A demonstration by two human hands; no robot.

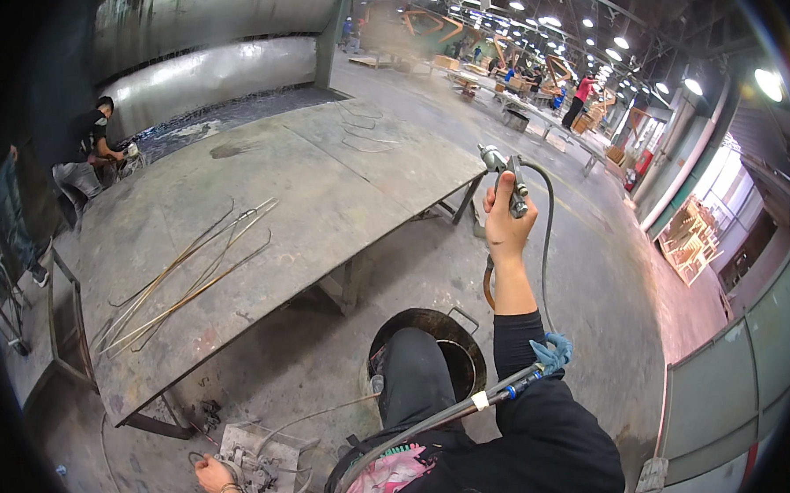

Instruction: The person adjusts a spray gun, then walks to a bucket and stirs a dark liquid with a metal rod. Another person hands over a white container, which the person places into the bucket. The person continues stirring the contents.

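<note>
Out in front of the table's near edge, in the head view, the right hand (509,228) is up holding a spray gun (518,188). Fingers are curled snugly around the grip, thumb up along the back of it. The gun's a compact metal thing, silvery grey, with a paler nozzle end angled up and left, and small fittings on its right side. Looks a bit grubby, honestly. A thin dark hose (550,213) loops off it and drops past the forearm, and a brownish hose (488,282) hangs just left of the wrist. Near the elbow there's a blue rag (554,352) knotted around a bundle of grey hoses (420,422) that runs across the lap.

The left hand (213,475) is way down low, at the left edge of a grimy pump-like unit (265,459) on the floor. Its fingers look bent, but I can't make out how far or whether they've got hold of anything.

Rest of the scene: bent metal rods (204,271) lying on the big grey table (322,197), a dark bucket (461,349) by the knee, and a co-worker (78,150) crouched beyond the table on the left.
</note>
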